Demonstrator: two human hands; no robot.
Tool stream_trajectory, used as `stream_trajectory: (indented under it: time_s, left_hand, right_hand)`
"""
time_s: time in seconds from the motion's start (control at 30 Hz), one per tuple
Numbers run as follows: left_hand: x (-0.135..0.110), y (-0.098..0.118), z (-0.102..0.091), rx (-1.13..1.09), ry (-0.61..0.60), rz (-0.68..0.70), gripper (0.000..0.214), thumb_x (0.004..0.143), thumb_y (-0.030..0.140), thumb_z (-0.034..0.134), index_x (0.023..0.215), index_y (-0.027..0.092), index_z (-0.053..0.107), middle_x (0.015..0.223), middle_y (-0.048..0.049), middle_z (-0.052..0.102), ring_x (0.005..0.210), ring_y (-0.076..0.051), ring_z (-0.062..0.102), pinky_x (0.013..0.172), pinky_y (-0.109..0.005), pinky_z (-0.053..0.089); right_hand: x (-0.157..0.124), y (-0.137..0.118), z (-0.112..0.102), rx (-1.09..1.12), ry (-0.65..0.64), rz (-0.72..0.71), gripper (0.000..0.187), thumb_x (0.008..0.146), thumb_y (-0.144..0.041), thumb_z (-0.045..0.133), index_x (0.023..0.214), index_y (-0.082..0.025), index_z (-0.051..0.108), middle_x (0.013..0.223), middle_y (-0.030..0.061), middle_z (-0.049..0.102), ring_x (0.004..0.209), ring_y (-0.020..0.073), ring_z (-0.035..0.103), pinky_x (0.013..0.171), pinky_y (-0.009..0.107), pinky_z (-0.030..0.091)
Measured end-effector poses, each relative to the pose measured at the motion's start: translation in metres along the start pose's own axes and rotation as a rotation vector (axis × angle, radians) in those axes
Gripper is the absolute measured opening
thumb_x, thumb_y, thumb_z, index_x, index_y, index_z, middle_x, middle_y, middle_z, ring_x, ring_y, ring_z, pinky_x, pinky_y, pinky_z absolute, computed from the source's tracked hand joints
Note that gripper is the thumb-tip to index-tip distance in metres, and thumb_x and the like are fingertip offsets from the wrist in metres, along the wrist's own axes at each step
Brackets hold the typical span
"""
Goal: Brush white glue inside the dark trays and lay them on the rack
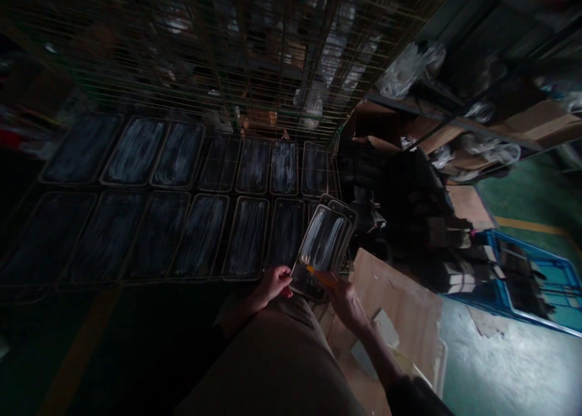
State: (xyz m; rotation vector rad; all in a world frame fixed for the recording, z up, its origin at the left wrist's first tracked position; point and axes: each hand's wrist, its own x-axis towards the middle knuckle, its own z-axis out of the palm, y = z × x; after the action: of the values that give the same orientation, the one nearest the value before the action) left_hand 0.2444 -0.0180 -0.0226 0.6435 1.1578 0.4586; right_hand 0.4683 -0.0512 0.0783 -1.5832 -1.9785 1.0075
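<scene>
Streaked dark panel [324, 234] held at its edge by the pinched left hand [274, 284], orange-handled brush [324, 277] gripped in the curled right hand [345, 301]

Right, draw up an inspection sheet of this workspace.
Surface: two rows of dark trays cover most of it; the support beneath is unclear.
Job's things: a white-streaked tray lies askew over another; an orange-handled tool, apparently a brush, is at its near end.
Clutter: pale block on a wooden board; plastic bags on the shelving.
Grip: left hand on the streaked tray's edge; right hand around the tool.
Cables: nothing seen.
Surroundings: dim light; wire mesh behind the rows, blue crate to the right.
</scene>
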Motion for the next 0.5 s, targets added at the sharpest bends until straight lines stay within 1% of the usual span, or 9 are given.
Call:
stream_trajectory:
  time_s: [0.07, 0.13, 0.23, 0.3, 0.37, 0.5]
  left_hand:
    - [0.000, 0.000, -0.001, 0.012, -0.028, 0.006, 0.020, 0.077, 0.024, 0.073, 0.087, 0.014, 0.059, 0.068, 0.0010, 0.066, 0.047, -0.016, 0.068, 0.046, -0.023, 0.053]
    - [0.000, -0.001, -0.002, 0.013, -0.051, 0.011, 0.020, 0.077, 0.026, 0.073, 0.085, 0.014, 0.059, 0.066, 0.0011, 0.066, 0.047, -0.016, 0.069, 0.046, -0.023, 0.053]
    - [-0.001, 0.000, -0.002, 0.004, -0.043, 0.005, 0.023, 0.076, 0.029, 0.074, 0.085, 0.014, 0.059, 0.067, 0.0015, 0.066, 0.046, -0.016, 0.068, 0.045, -0.023, 0.053]
    - [-0.002, 0.000, -0.001, 0.011, -0.035, 0.003, 0.024, 0.075, 0.030, 0.074, 0.085, 0.015, 0.059, 0.066, 0.0027, 0.064, 0.047, -0.016, 0.069, 0.045, -0.023, 0.053]
    - [-0.002, 0.002, 0.001, 0.018, -0.017, 0.006, 0.025, 0.075, 0.030, 0.075, 0.087, 0.015, 0.060, 0.065, 0.0037, 0.063, 0.048, -0.017, 0.069, 0.045, -0.022, 0.053]
    - [-0.003, 0.003, 0.003, 0.010, 0.013, 0.009, 0.028, 0.074, 0.029, 0.077, 0.090, 0.015, 0.059, 0.066, 0.0040, 0.064, 0.046, -0.016, 0.068, 0.044, -0.022, 0.053]
  right_hand:
    - [-0.022, -0.008, 0.007, 0.064, -0.032, 0.052, 0.032, 0.106, -0.036, 0.044, 0.132, -0.026, 0.061, 0.107, 0.0072, 0.074, 0.093, 0.0217, 0.073, 0.077, 0.033, 0.057]
    - [-0.038, -0.011, 0.010, 0.127, -0.058, 0.121, 0.033, 0.106, -0.038, 0.044, 0.131, -0.026, 0.062, 0.102, 0.0062, 0.074, 0.091, 0.0218, 0.073, 0.078, 0.033, 0.058]
    - [-0.047, -0.005, 0.008, 0.227, -0.052, 0.196, 0.034, 0.106, -0.042, 0.043, 0.127, -0.023, 0.063, 0.091, 0.0050, 0.075, 0.082, 0.0208, 0.074, 0.075, 0.033, 0.060]
    - [-0.041, 0.008, 0.000, 0.280, 0.000, 0.220, 0.035, 0.106, -0.044, 0.043, 0.123, -0.022, 0.064, 0.084, 0.0045, 0.075, 0.075, 0.0198, 0.074, 0.070, 0.032, 0.061]
    - [-0.027, 0.024, -0.013, 0.280, 0.089, 0.224, 0.036, 0.105, -0.046, 0.044, 0.120, -0.021, 0.066, 0.079, 0.0044, 0.075, 0.070, 0.0198, 0.073, 0.067, 0.032, 0.061]
    - [0.019, 0.053, -0.044, 0.088, 0.298, 0.162, 0.034, 0.103, -0.044, 0.045, 0.116, -0.021, 0.068, 0.080, 0.0043, 0.074, 0.073, 0.0208, 0.073, 0.069, 0.033, 0.061]
